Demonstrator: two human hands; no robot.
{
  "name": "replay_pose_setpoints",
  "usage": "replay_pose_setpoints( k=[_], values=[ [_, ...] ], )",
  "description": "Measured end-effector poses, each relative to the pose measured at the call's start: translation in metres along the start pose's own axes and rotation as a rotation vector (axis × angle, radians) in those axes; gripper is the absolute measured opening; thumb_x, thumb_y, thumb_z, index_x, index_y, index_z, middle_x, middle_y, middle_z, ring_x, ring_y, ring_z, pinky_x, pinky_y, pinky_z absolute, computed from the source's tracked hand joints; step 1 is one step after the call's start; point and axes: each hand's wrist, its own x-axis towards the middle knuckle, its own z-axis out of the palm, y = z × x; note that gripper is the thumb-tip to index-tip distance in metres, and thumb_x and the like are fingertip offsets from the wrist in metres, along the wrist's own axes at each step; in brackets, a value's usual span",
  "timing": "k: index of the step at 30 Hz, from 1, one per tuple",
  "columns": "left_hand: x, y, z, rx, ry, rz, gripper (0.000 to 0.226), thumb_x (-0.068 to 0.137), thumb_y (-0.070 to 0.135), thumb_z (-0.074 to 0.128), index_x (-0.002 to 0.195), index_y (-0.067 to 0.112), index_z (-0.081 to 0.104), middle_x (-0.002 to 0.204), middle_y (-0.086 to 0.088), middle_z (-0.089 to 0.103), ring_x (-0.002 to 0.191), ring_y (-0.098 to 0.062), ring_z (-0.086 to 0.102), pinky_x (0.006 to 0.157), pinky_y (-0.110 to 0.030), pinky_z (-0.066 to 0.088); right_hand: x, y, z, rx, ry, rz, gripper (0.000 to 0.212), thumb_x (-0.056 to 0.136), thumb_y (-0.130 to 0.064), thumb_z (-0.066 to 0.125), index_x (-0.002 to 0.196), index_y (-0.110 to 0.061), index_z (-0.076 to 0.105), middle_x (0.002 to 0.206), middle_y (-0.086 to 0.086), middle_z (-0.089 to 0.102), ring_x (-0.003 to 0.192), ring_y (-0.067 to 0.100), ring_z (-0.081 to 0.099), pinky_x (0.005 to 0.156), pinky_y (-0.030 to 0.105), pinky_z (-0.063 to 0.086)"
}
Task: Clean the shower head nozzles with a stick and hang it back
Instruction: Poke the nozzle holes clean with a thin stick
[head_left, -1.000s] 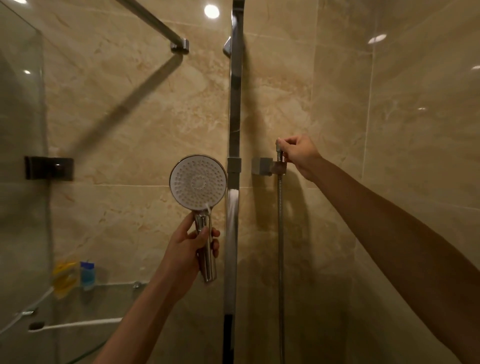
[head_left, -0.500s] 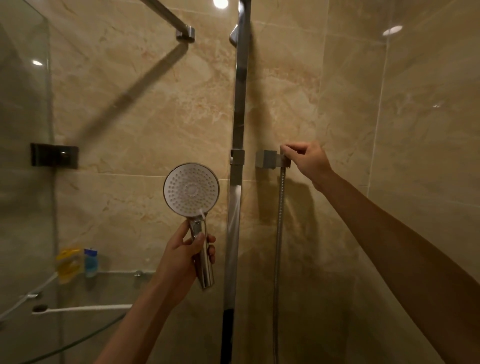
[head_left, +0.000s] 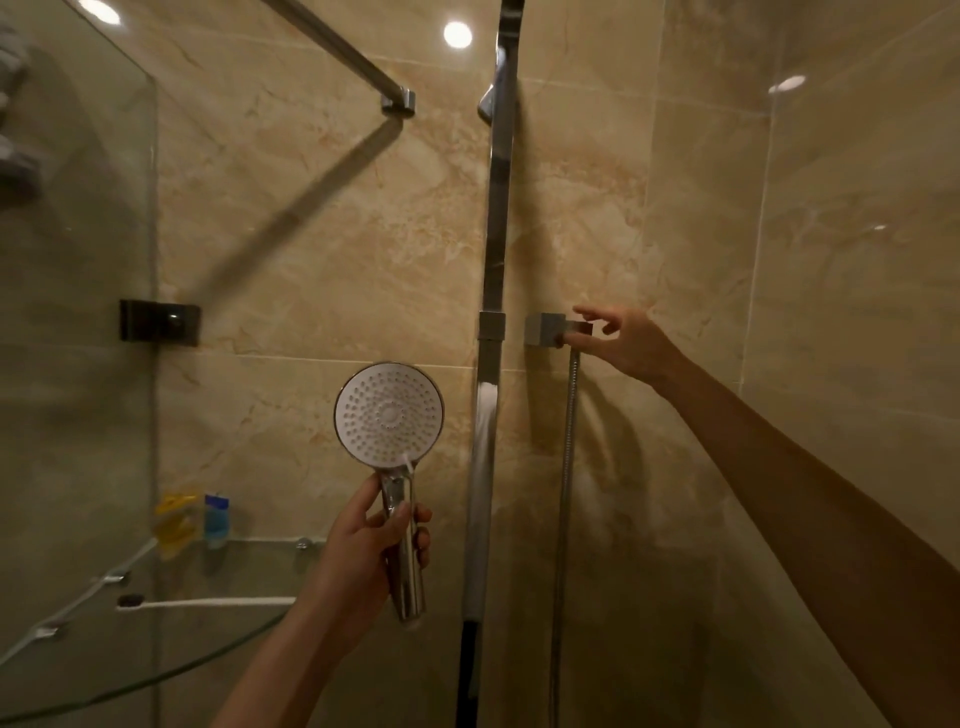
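Shower corner of beige marble tile behind a glass panel.

A glass panel (head_left: 78, 312) stood at the left, fixed to the far wall by a dark clamp (head_left: 160, 322). A metal brace bar (head_left: 337, 49) ran down from the upper left to a round wall mount (head_left: 399, 101). Low on the left, a curved glass shelf (head_left: 218, 644) carried a yellow item (head_left: 174, 522) and, just beside it, a small blue bottle (head_left: 215, 522) at the far edge. A toothbrush (head_left: 208, 603) with a white handle lay across the shelf nearer the front. Ceiling lights reflected as bright spots (head_left: 457, 35) high on the glossy tiles (head_left: 322, 260).
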Motion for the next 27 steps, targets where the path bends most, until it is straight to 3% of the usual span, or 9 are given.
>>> replay_pose_setpoints(
  k=[3, 9, 11, 15, 19, 23, 27],
  values=[
    [-0.013, 0.002, -0.005, -0.017, 0.017, -0.026, 0.047, 0.098, 0.000, 0.046, 0.125, 0.035, 0.064, 0.084, -0.014, 0.068, 0.067, -0.024, 0.064, 0.063, -0.038, 0.055, -0.013, -0.010, -0.003, 0.075, 0.041, 0.035, 0.048, 0.090, -0.035, 0.071, 0.133, -0.019, 0.062, 0.123, 0.004, 0.067, 0.100, 0.023, 0.057, 0.083, 0.033, 0.045],
    [-0.052, 0.006, -0.015, 0.007, 0.030, -0.076, 0.036, 0.101, 0.012, 0.045, 0.121, 0.034, 0.064, 0.089, -0.016, 0.060, 0.063, -0.027, 0.060, 0.057, -0.037, 0.051, -0.062, -0.026, 0.010, 0.088, 0.191, 0.052, 0.024, 0.089, -0.025, 0.073, 0.111, -0.019, 0.065, 0.106, 0.001, 0.068, 0.089, 0.013, 0.058, 0.068, 0.016, 0.041],
    [-0.069, 0.007, -0.020, 0.024, 0.057, -0.096, 0.032, 0.102, 0.014, 0.045, 0.120, 0.032, 0.064, 0.086, -0.013, 0.058, 0.060, -0.025, 0.058, 0.054, -0.036, 0.050, -0.086, -0.031, 0.019, 0.103, 0.153, 0.043, 0.026, 0.090, -0.020, 0.071, 0.115, -0.017, 0.064, 0.104, 0.000, 0.068, 0.088, 0.014, 0.061, 0.069, 0.013, 0.043],
    [-0.105, 0.007, -0.032, 0.082, 0.128, -0.106, 0.029, 0.102, 0.012, 0.044, 0.119, 0.025, 0.064, 0.079, -0.010, 0.057, 0.056, -0.019, 0.054, 0.050, -0.030, 0.046, -0.135, -0.045, 0.048, 0.181, 0.026, 0.053, 0.022, 0.093, -0.022, 0.067, 0.114, -0.021, 0.064, 0.099, -0.008, 0.066, 0.087, 0.001, 0.061, 0.068, 0.009, 0.044],
    [-0.133, 0.007, -0.045, 0.106, 0.201, -0.119, 0.023, 0.101, 0.008, 0.044, 0.113, 0.013, 0.063, 0.074, -0.009, 0.056, 0.050, -0.017, 0.048, 0.045, -0.027, 0.040, -0.166, -0.067, 0.092, 0.304, -0.170, 0.058, 0.013, 0.093, -0.022, 0.066, 0.105, -0.026, 0.067, 0.098, -0.007, 0.068, 0.092, 0.007, 0.065, 0.078, 0.019, 0.051],
    [-0.153, 0.007, -0.065, 0.141, 0.308, -0.112, 0.014, 0.100, 0.006, 0.046, 0.097, 0.003, 0.058, 0.073, -0.010, 0.057, 0.046, -0.017, 0.045, 0.042, -0.024, 0.037, -0.176, -0.089, 0.145, 0.340, -0.336, 0.087, 0.019, 0.093, -0.030, 0.066, 0.111, -0.024, 0.069, 0.101, -0.010, 0.067, 0.095, 0.006, 0.063, 0.083, 0.020, 0.050],
    [-0.170, 0.014, -0.089, 0.131, 0.393, -0.072, 0.009, 0.099, 0.005, 0.047, 0.096, 0.002, 0.054, 0.072, -0.011, 0.055, 0.044, -0.017, 0.043, 0.039, -0.023, 0.035, -0.173, -0.116, 0.202, 0.406, -0.394, 0.101, 0.015, 0.092, -0.032, 0.068, 0.106, -0.027, 0.074, 0.091, -0.021, 0.067, 0.083, -0.008, 0.063, 0.069, 0.005, 0.045]
  ],
)
